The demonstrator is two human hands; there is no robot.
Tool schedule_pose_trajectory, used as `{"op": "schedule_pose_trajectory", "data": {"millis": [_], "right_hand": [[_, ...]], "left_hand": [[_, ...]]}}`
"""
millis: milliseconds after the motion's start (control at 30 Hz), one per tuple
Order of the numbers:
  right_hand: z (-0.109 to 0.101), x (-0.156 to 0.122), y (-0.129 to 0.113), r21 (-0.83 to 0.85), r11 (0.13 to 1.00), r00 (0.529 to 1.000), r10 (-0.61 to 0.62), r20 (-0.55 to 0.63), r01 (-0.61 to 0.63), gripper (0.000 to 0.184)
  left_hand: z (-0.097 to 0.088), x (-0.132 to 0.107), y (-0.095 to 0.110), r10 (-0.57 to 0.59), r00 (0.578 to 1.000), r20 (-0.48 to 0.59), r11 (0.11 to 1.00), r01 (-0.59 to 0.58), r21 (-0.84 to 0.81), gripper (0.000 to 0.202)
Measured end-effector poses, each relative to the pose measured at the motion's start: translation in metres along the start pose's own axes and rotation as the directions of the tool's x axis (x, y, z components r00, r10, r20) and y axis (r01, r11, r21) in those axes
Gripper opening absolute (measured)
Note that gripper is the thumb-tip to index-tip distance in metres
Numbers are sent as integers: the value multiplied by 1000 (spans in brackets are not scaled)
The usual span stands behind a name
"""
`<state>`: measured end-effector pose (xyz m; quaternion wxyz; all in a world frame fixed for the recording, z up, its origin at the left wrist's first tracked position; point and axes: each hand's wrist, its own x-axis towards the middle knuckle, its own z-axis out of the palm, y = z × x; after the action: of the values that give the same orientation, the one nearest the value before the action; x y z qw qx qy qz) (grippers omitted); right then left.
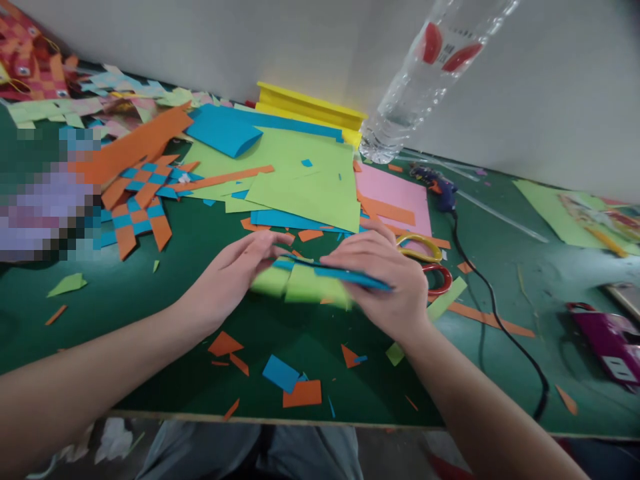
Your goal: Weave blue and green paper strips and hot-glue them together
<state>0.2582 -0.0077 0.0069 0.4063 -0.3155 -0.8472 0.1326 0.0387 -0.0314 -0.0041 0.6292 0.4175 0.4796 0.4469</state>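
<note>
Both my hands meet over the middle of the green table [150, 320]. My left hand [235, 270] and my right hand [385, 280] pinch the two ends of a bundle of blue and light green paper strips [305, 277], held just above the tabletop. The left fingers are pressed together on the left end. The right fingers curl over the right end, with a blue strip sticking out under them. The strips are blurred by motion.
Scissors [430, 260] with yellow and red handles lie just right of my right hand. Green, blue and pink paper sheets [305, 180] lie behind. A woven orange-blue piece [143, 213] sits left, a clear bottle [425, 80] at the back, a glue gun [440, 187] with black cord right, paper scraps [300, 393] near the front edge.
</note>
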Motion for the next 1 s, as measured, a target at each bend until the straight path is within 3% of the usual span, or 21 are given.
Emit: {"op": "schedule_pose_trajectory", "data": {"millis": [67, 133, 267, 433, 600, 833, 1000], "right_hand": [[2, 1, 0, 107, 971, 974, 220, -60, -213, 8], [4, 0, 0, 212, 892, 907, 418, -45, -400, 9], [8, -2, 0, 382, 714, 795, 597, 105, -586, 11], [12, -2, -4, 534, 552, 726, 660, 190, -641, 13], [13, -2, -8, 576, 521, 740, 628, 240, -630, 9], [13, -2, -10, 519, 531, 724, 623, 296, -670, 9], [9, -1, -13, 465, 545, 709, 621, 336, -698, 12]], "left_hand": [[0, 2, -3, 33, 999, -14, 999, -33, -18, 45], [-1, 4, -5, 60, 998, -10, 998, -61, -11, 46], [-2, 5, -7, 87, 995, 55, 995, -84, -49, 50], [-3, 0, -5, 132, 980, 149, 991, -129, -28, 48], [1, -2, 1, 147, 959, 241, 984, -165, 59, 39], [0, -1, 3, 167, 977, 130, 947, -195, 255, 25], [-3, -2, 3, 162, 986, 29, 903, -160, 398, 27]]}}
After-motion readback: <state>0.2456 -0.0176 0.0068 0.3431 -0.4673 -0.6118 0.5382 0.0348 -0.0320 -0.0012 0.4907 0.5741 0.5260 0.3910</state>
